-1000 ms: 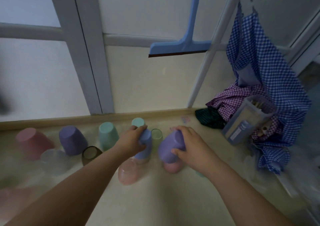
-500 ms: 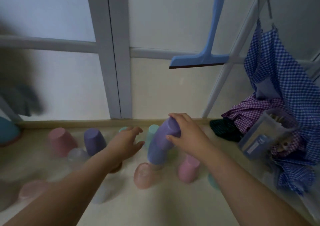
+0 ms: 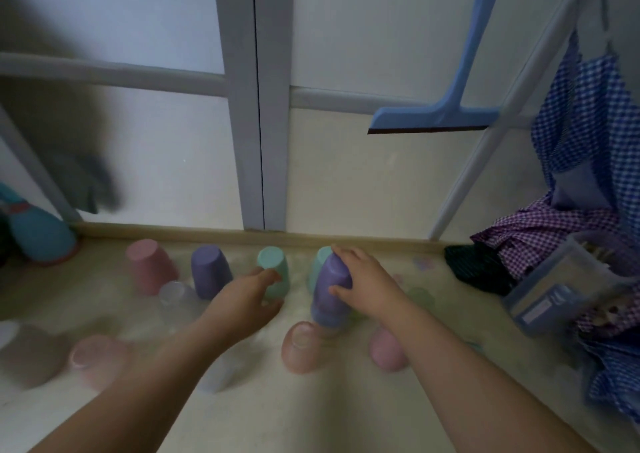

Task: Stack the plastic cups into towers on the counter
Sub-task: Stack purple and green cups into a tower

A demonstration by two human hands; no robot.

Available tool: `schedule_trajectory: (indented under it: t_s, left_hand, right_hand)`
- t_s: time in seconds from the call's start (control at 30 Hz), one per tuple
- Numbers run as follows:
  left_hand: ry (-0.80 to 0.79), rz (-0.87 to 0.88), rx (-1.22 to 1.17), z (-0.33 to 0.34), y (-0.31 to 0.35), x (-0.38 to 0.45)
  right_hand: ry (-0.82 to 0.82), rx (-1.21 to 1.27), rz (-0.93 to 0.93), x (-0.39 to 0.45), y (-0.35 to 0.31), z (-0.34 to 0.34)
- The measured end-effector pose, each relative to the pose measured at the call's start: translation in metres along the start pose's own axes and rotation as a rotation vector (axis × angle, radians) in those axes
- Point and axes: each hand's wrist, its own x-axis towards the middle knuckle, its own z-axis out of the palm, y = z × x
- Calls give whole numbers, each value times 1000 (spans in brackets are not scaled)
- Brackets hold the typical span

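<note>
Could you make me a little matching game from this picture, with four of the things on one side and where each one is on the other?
Things
1. purple cup tower
2. mint cup
3. blue squeegee
4. clear container

Places
A. hanging against the wall above the counter
B. under the left hand's fingertips
C. lying tilted among the checked cloths on the right
D. held near its top by the right hand

Pairs: 1-D, 2-B, 3-A, 4-C
</note>
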Motion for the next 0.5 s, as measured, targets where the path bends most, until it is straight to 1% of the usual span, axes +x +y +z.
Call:
schedule_trajectory:
  t_s: [0.13, 0.27, 0.5]
  left_hand:
    - [5, -25, 24, -1, 7, 2]
    - [22, -68, 37, -3, 10, 6]
    - [41, -81, 65, -15, 5, 34]
  right_hand:
    - [-1, 45, -12, -6, 6, -5]
    - [50, 58, -33, -8, 16, -15]
    - [128, 139, -81, 0, 16, -38]
